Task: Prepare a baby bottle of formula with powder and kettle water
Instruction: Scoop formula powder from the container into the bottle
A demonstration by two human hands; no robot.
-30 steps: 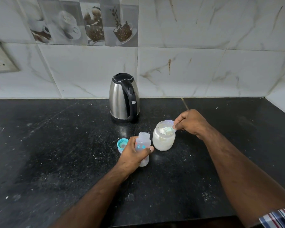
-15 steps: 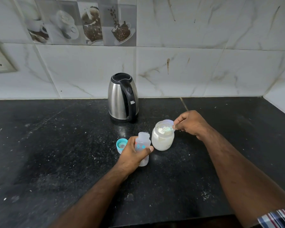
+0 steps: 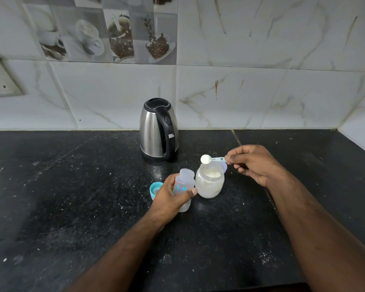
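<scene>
A clear baby bottle (image 3: 185, 184) with no cap stands on the black counter, and my left hand (image 3: 171, 197) grips it around the middle. Right beside it is an open jar of white formula powder (image 3: 210, 183). My right hand (image 3: 253, 163) pinches the handle of a small blue scoop (image 3: 209, 159) heaped with powder, held just above the jar's mouth. A steel kettle (image 3: 158, 130) with a black handle stands behind them. The bottle's teal cap (image 3: 155, 189) lies left of the bottle, partly hidden by my left hand.
The black stone counter (image 3: 72, 197) is dusted with specks of powder. A tiled wall runs along the back, with a socket plate (image 3: 0, 81) at the far left. The jar's pale lid (image 3: 224, 166) rests behind the jar.
The scoop has risen out of the jar with a heap of powder and now hangs above its mouth. My left hand has kept its hold on the bottle.
</scene>
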